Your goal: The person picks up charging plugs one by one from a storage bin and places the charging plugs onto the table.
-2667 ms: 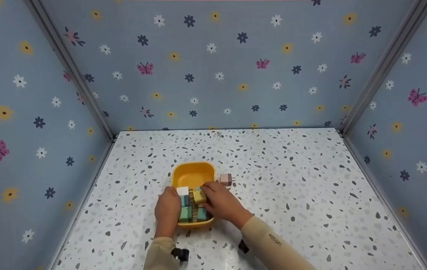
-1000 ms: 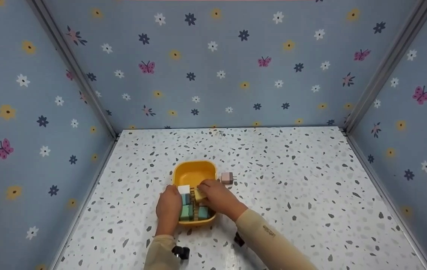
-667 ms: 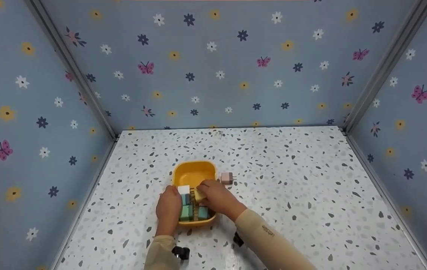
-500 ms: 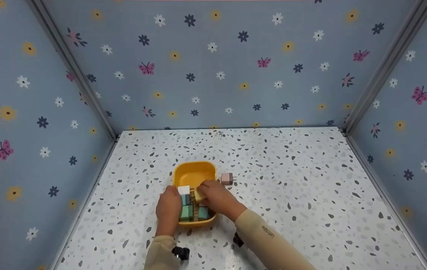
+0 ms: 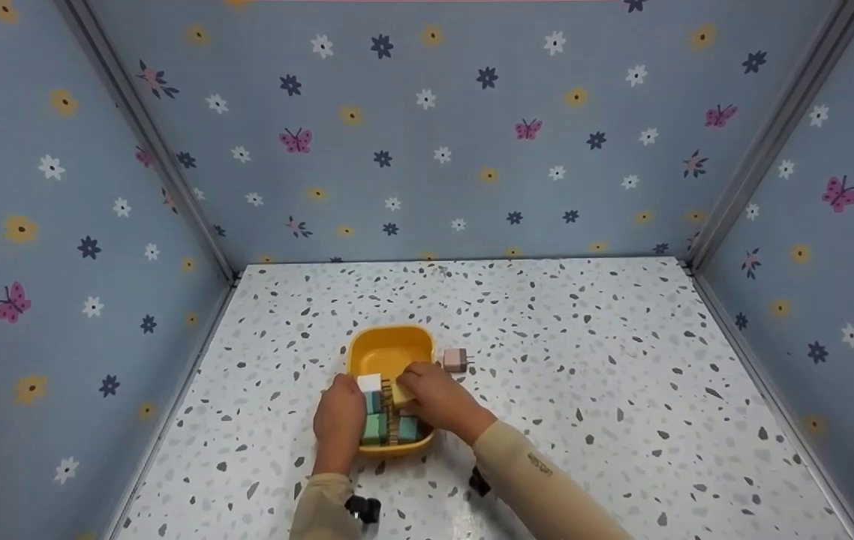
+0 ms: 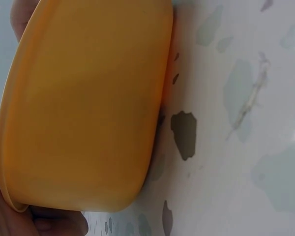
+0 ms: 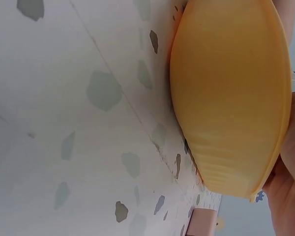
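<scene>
A yellow plastic box [image 5: 391, 352] sits on the table, its outer wall filling much of both wrist views. My left hand [image 5: 340, 416] grips its left rim; in the left wrist view, fingertips [image 6: 61, 226] show just past the box's end. Pastel plug chargers lie inside in two rows, prongs facing the middle: a white one [image 5: 370, 383], a blue one [image 5: 373, 402], a green one [image 5: 374, 428] and a teal one [image 5: 408, 428]. My right hand [image 5: 438, 397] reaches over the right rim and pinches a yellow charger [image 5: 400, 393] in the right row, partly covering it.
A pink plug charger [image 5: 455, 360] lies on the speckled table [image 5: 584, 360] just right of the box, prongs pointing right. Flower-print walls [image 5: 427, 135] enclose the table at the back and both sides.
Since the oldest frame, the yellow charger sits slightly lower and more hidden under my right fingers, which have shifted a little left. My left hand keeps its place on the rim.
</scene>
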A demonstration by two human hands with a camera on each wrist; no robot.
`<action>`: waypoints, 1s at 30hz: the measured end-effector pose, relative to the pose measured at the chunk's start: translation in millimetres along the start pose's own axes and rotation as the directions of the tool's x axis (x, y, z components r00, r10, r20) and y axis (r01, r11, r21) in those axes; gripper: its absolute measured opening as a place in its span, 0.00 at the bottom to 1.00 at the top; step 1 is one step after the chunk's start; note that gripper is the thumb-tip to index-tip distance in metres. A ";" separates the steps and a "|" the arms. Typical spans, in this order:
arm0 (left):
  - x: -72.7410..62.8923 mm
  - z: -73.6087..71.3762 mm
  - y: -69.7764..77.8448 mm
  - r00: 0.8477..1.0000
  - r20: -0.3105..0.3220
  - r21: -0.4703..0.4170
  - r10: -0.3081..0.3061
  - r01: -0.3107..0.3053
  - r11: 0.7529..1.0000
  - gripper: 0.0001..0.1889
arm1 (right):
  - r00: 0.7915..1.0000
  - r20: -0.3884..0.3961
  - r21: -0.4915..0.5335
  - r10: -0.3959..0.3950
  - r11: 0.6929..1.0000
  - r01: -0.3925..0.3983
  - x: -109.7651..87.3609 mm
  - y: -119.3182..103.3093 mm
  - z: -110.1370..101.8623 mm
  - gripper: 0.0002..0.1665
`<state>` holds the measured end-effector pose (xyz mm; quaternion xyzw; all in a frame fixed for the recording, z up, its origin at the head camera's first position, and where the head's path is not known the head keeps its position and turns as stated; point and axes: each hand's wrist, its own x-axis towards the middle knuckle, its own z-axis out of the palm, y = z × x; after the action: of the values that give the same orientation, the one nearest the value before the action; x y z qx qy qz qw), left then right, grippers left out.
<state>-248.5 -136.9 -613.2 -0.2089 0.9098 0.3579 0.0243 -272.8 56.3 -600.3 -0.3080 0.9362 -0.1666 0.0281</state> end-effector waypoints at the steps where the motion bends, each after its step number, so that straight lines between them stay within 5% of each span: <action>1: 0.0 0.0 0.2 1.000 0.000 0.001 0.001 -0.001 1.000 0.23 | 1.000 -0.001 0.000 0.000 1.000 0.000 -0.2 0.2 -0.4 0.27; 8: 0.4 0.7 0.4 1.000 0.008 0.001 0.003 -0.003 1.000 0.22 | 1.000 -0.001 0.011 -0.008 1.000 0.008 -1.9 0.3 -4.3 0.26; 16: 2.1 2.7 -4.7 0.995 -0.046 0.041 0.085 -0.084 0.996 0.22 | 0.996 -0.058 -0.029 -0.069 0.997 0.068 -4.9 -2.4 -8.3 0.24; 30: 2.4 2.2 -5.0 0.998 -0.030 0.019 0.056 -0.055 0.998 0.23 | 0.992 -0.098 0.001 -0.079 0.997 0.079 -9.0 -7.6 -16.2 0.24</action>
<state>-248.9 -139.6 -618.5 -0.1889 0.9186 0.3471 0.0023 -263.7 60.6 -583.0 -0.3363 0.9231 -0.1848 -0.0236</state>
